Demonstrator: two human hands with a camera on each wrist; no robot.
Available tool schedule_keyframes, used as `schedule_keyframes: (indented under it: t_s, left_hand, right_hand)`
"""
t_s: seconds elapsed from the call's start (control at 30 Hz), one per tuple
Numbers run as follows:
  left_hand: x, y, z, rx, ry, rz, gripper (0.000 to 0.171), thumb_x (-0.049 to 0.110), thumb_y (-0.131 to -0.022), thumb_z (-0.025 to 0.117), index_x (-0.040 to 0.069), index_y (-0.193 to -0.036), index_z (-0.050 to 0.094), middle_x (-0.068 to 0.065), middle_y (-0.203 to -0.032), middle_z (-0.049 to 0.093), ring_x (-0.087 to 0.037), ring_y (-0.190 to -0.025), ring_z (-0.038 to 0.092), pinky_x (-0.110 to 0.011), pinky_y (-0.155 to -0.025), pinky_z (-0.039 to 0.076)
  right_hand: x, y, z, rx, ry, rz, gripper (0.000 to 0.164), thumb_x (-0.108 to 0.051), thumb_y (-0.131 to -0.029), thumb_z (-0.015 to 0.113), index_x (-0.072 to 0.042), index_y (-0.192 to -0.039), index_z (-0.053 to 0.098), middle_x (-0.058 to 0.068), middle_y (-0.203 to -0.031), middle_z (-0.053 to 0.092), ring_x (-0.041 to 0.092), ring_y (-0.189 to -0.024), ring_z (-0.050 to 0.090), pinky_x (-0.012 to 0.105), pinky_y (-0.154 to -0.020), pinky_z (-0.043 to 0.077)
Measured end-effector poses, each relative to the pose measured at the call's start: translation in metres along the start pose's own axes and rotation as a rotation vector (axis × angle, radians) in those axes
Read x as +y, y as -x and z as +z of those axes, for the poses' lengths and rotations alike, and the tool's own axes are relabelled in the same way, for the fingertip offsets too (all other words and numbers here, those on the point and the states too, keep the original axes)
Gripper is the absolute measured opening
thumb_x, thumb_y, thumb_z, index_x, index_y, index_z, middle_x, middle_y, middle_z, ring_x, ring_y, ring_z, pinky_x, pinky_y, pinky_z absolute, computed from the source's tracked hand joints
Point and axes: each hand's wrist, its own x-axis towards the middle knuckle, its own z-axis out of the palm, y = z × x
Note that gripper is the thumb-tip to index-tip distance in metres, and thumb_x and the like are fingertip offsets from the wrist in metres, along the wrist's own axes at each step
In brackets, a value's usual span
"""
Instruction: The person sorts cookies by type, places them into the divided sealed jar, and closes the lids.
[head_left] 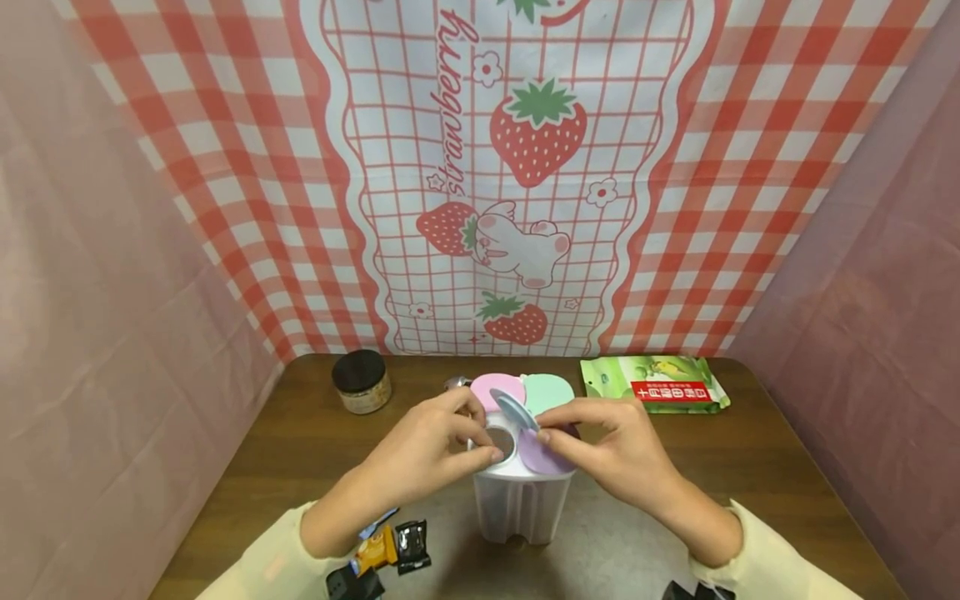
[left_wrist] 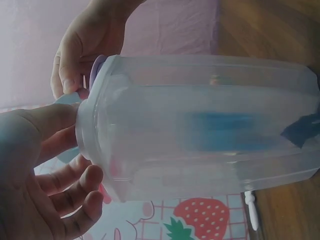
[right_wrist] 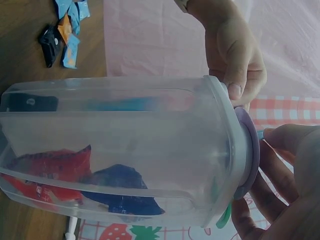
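A clear plastic container (head_left: 521, 510) with a white top stands upright before me. Its top carries pink (head_left: 498, 390), mint green (head_left: 548, 393) and purple (head_left: 546, 454) lids. My right hand (head_left: 626, 450) pinches a light blue lid (head_left: 514, 410), tilted up from its round opening (head_left: 501, 443). Over that opening rests my left hand (head_left: 427, 442), its thumb and fingers at the rim with nothing between them. Inside, a blurred blue packet (left_wrist: 225, 132) shows in the left wrist view. The right wrist view shows a red packet (right_wrist: 55, 167) and a dark blue packet (right_wrist: 125, 187) inside.
Small wrapped packets, one orange (head_left: 375, 550) and one black (head_left: 412, 546), lie at the front left. A black-lidded jar (head_left: 362, 382) stands at the back left. At the back right lies a green wipes pack (head_left: 654, 384). A checked strawberry cloth (head_left: 510, 175) hangs behind the table.
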Motion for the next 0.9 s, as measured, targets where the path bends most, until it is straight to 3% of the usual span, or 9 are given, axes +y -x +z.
schedule_keyframes:
  t_s: [0.2,0.4,0.53,0.67,0.9]
  left_hand:
    - [-0.004,0.002,-0.004,-0.013,0.109,-0.029,0.012,0.027,-0.09,0.081,0.021,-0.099,0.078,0.011,-0.098,0.064,-0.01,-0.082,0.06,-0.023,-0.067,0.052]
    - [-0.017,0.01,-0.01,0.043,0.196,-0.059,0.025,0.023,-0.09,0.081,0.016,-0.113,0.075,0.003,-0.1,0.071,-0.007,-0.084,0.066,-0.028,-0.072,0.058]
    - [-0.031,0.022,-0.015,0.054,0.211,-0.155,0.024,0.023,-0.09,0.08,0.022,-0.114,0.074,0.01,-0.101,0.071,-0.006,-0.085,0.066,-0.029,-0.074,0.058]
    - [-0.054,0.037,-0.015,0.024,0.204,-0.263,0.023,0.026,-0.092,0.078,0.024,-0.114,0.073,0.013,-0.104,0.07,-0.008,-0.088,0.066,-0.03,-0.077,0.057]
    - [-0.107,0.068,-0.005,-0.055,0.222,-0.401,0.025,0.025,-0.092,0.077,0.014,-0.114,0.073,-0.001,-0.108,0.073,-0.014,-0.091,0.067,-0.028,-0.078,0.056]
  right_hand:
    - [0.001,0.001,0.001,0.001,0.003,0.007,0.021,-0.006,-0.083,0.085,-0.02,-0.098,0.082,-0.009,-0.091,0.079,0.007,-0.08,0.074,0.022,-0.067,0.057]
    - [0.0,0.001,0.002,0.013,0.004,0.013,0.02,-0.006,-0.083,0.085,-0.018,-0.098,0.081,-0.007,-0.091,0.079,0.007,-0.078,0.072,0.021,-0.067,0.057]
    - [0.0,0.001,0.003,0.018,0.006,0.013,0.02,-0.005,-0.083,0.085,-0.018,-0.098,0.081,-0.007,-0.09,0.079,0.006,-0.077,0.07,0.021,-0.067,0.057]
    - [0.0,0.0,0.002,0.024,0.016,-0.011,0.021,-0.004,-0.082,0.085,-0.018,-0.098,0.081,-0.004,-0.088,0.079,0.006,-0.074,0.068,0.022,-0.065,0.055]
    - [-0.001,0.0,0.001,0.017,0.011,0.013,0.021,-0.005,-0.083,0.085,-0.019,-0.098,0.081,0.0,-0.088,0.079,0.007,-0.076,0.07,0.022,-0.066,0.056]
